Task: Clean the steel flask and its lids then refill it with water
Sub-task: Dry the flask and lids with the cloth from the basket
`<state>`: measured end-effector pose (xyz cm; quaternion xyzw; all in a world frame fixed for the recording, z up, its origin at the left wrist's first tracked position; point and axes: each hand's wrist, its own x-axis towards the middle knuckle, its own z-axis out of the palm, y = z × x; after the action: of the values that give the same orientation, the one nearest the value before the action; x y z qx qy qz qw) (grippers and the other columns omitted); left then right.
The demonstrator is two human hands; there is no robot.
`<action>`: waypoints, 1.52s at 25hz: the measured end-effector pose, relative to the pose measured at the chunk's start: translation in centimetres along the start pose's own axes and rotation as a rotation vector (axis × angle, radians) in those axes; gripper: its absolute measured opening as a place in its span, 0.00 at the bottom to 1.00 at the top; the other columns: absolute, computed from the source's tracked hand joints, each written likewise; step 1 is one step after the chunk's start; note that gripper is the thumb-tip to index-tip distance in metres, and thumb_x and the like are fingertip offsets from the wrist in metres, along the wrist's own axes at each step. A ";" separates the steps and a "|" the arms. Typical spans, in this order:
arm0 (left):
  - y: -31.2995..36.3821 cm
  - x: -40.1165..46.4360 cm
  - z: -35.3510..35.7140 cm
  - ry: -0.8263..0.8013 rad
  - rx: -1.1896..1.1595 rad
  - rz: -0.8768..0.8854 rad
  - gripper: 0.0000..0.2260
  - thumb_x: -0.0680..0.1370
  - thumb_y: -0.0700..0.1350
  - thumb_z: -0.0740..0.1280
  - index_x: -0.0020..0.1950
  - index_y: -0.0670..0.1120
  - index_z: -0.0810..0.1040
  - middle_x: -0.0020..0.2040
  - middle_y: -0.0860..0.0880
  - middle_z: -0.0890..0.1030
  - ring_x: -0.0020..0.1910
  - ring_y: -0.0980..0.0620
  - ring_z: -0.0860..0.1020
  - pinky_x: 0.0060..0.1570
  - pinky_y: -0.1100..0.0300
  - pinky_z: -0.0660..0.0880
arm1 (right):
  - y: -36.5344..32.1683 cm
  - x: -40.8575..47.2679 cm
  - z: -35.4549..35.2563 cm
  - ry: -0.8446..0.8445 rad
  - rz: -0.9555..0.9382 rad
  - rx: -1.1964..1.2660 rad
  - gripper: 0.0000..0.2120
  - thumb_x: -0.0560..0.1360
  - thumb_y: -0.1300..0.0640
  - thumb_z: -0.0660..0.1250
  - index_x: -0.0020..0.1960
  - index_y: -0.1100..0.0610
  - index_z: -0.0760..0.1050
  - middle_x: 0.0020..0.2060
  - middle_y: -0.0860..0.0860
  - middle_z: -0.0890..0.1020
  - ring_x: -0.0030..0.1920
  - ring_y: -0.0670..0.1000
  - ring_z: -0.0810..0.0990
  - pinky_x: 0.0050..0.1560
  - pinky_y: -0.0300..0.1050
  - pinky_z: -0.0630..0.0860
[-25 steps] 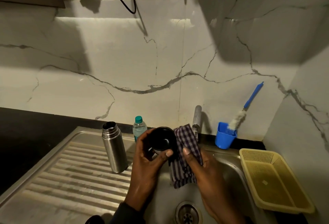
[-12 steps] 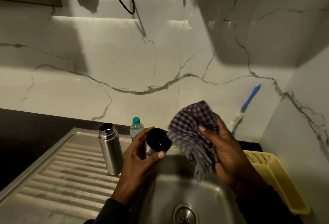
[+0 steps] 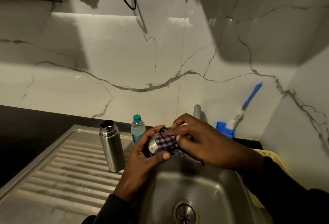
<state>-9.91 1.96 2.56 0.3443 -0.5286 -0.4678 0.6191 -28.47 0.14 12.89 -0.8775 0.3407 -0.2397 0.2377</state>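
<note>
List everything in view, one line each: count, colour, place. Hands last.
steel flask: 1, silver, upright and uncapped on the drainboard
flask lid: 1, silver, held over the sink
checked cloth: 1, purple and white, pressed into the lid
water bottle: 1, clear, green cap, behind the flask
bottle brush: 1, blue handle, standing in the cup
blue cup: 1, by the tap
tap: 1, grey
yellow basket: 1, right of the sink
sink: 1, steel
left hand: grips the lid
right hand: pinches the cloth
</note>
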 end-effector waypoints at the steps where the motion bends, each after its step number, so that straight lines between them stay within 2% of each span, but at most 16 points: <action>1: 0.2 0.1 -0.1 -0.015 0.010 0.005 0.31 0.64 0.47 0.81 0.66 0.53 0.78 0.65 0.46 0.80 0.63 0.46 0.79 0.57 0.58 0.78 | -0.1 0.0 -0.1 0.020 -0.065 -0.106 0.18 0.78 0.57 0.61 0.66 0.44 0.71 0.57 0.43 0.71 0.53 0.45 0.76 0.54 0.46 0.76; 4: 1.3 0.5 -0.3 -0.057 0.098 0.028 0.31 0.63 0.45 0.81 0.65 0.56 0.78 0.64 0.47 0.81 0.64 0.47 0.79 0.60 0.56 0.77 | -0.1 0.5 0.9 0.095 -0.234 -0.349 0.25 0.75 0.61 0.66 0.66 0.45 0.60 0.57 0.51 0.74 0.51 0.50 0.77 0.49 0.51 0.78; 8: 2.8 0.9 -0.6 -0.129 0.209 0.136 0.34 0.64 0.45 0.81 0.69 0.48 0.75 0.64 0.46 0.80 0.64 0.45 0.78 0.61 0.55 0.77 | 0.0 0.4 2.5 0.247 -0.401 -0.509 0.18 0.71 0.62 0.69 0.57 0.54 0.67 0.53 0.56 0.78 0.47 0.54 0.79 0.43 0.48 0.80; 11: 3.4 1.5 -1.0 -0.177 0.561 0.400 0.32 0.68 0.46 0.81 0.69 0.47 0.74 0.66 0.48 0.76 0.67 0.47 0.75 0.63 0.61 0.74 | -1.0 -0.1 2.7 0.454 0.004 0.121 0.08 0.70 0.62 0.72 0.47 0.55 0.76 0.47 0.51 0.80 0.45 0.50 0.81 0.46 0.46 0.80; 13: 3.3 1.5 -1.2 -0.230 0.821 0.602 0.27 0.73 0.50 0.75 0.70 0.49 0.72 0.69 0.49 0.72 0.70 0.52 0.71 0.66 0.63 0.70 | -0.3 0.4 2.2 0.328 0.381 0.764 0.05 0.71 0.64 0.72 0.45 0.59 0.78 0.43 0.56 0.83 0.46 0.55 0.83 0.51 0.52 0.79; 15: 3.4 1.8 -1.8 -0.338 0.931 0.641 0.27 0.75 0.52 0.71 0.73 0.52 0.69 0.73 0.52 0.69 0.75 0.53 0.66 0.70 0.58 0.68 | 1.0 0.6 2.5 0.278 0.575 1.079 0.05 0.72 0.66 0.71 0.48 0.62 0.79 0.46 0.63 0.83 0.50 0.62 0.83 0.56 0.58 0.79; 17: 3.4 2.2 -1.2 -0.382 0.867 0.463 0.36 0.72 0.53 0.74 0.77 0.53 0.62 0.77 0.57 0.63 0.76 0.57 0.61 0.72 0.60 0.66 | 1.3 0.3 2.6 0.337 0.535 1.023 0.06 0.72 0.65 0.71 0.49 0.59 0.80 0.47 0.59 0.84 0.51 0.59 0.83 0.52 0.54 0.80; 18: 3.7 2.1 -0.6 -0.333 0.692 0.232 0.38 0.71 0.54 0.74 0.77 0.53 0.61 0.76 0.57 0.64 0.74 0.59 0.65 0.69 0.63 0.69 | 1.1 0.0 2.6 0.361 0.460 0.917 0.08 0.72 0.64 0.72 0.49 0.56 0.79 0.46 0.54 0.85 0.50 0.54 0.84 0.49 0.48 0.80; 20: 3.6 1.7 -0.4 -0.197 0.115 -0.137 0.26 0.74 0.62 0.66 0.68 0.50 0.71 0.66 0.48 0.77 0.59 0.51 0.79 0.52 0.61 0.79 | 0.8 -0.6 2.6 0.384 0.284 0.671 0.11 0.71 0.65 0.73 0.51 0.54 0.78 0.47 0.48 0.84 0.49 0.46 0.83 0.48 0.39 0.79; 21: 4.0 2.4 0.3 -0.120 -0.016 -0.331 0.30 0.74 0.70 0.59 0.64 0.49 0.75 0.58 0.45 0.82 0.51 0.46 0.83 0.44 0.57 0.80 | 0.8 -0.9 2.6 0.389 0.194 0.566 0.13 0.70 0.66 0.73 0.51 0.55 0.79 0.49 0.47 0.83 0.51 0.43 0.82 0.49 0.36 0.78; 23: 4.0 3.0 0.6 -0.184 0.056 -0.463 0.38 0.75 0.73 0.47 0.62 0.45 0.78 0.47 0.41 0.84 0.37 0.45 0.81 0.31 0.58 0.76 | 0.8 -1.1 2.7 0.373 0.026 0.349 0.14 0.70 0.67 0.74 0.52 0.56 0.79 0.55 0.46 0.76 0.56 0.40 0.77 0.52 0.32 0.75; 26: 4.0 3.2 1.3 -0.089 0.076 -0.465 0.33 0.78 0.70 0.53 0.58 0.41 0.76 0.35 0.47 0.77 0.26 0.55 0.71 0.24 0.64 0.67 | 1.0 -0.9 3.2 0.427 -0.071 0.050 0.16 0.69 0.64 0.75 0.55 0.53 0.79 0.54 0.45 0.74 0.57 0.41 0.75 0.54 0.30 0.74; 31: 2.1 3.1 2.3 0.032 0.060 -0.322 0.38 0.74 0.72 0.57 0.66 0.41 0.73 0.44 0.43 0.77 0.32 0.59 0.75 0.30 0.67 0.71 | -0.4 -0.1 4.1 0.734 -0.021 0.079 0.17 0.68 0.63 0.75 0.54 0.49 0.78 0.45 0.38 0.81 0.48 0.38 0.80 0.47 0.32 0.78; 33: 2.3 2.8 2.0 -0.034 0.137 -0.212 0.38 0.72 0.74 0.56 0.66 0.44 0.73 0.47 0.43 0.76 0.34 0.60 0.76 0.32 0.68 0.72 | -1.1 0.7 3.9 0.752 0.142 0.231 0.18 0.66 0.58 0.77 0.48 0.43 0.72 0.36 0.34 0.81 0.39 0.36 0.81 0.36 0.32 0.77; 35: 2.9 2.7 1.7 -0.095 0.228 -0.012 0.32 0.76 0.71 0.55 0.64 0.45 0.72 0.50 0.46 0.77 0.40 0.58 0.77 0.36 0.66 0.74 | -0.8 1.2 3.4 0.705 0.404 0.385 0.16 0.65 0.55 0.77 0.46 0.46 0.73 0.36 0.40 0.82 0.37 0.40 0.82 0.35 0.34 0.76; 38: 4.7 3.3 1.1 -0.221 0.436 0.332 0.23 0.79 0.64 0.58 0.63 0.48 0.70 0.54 0.52 0.76 0.48 0.52 0.78 0.41 0.62 0.76 | 0.2 1.3 2.3 0.352 0.677 1.277 0.16 0.65 0.59 0.75 0.51 0.61 0.80 0.47 0.59 0.84 0.48 0.56 0.84 0.50 0.49 0.80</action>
<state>-10.00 0.48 8.16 0.3249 -0.7300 -0.2702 0.5371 -26.41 -0.33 11.30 -0.3642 0.4200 -0.4416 0.7042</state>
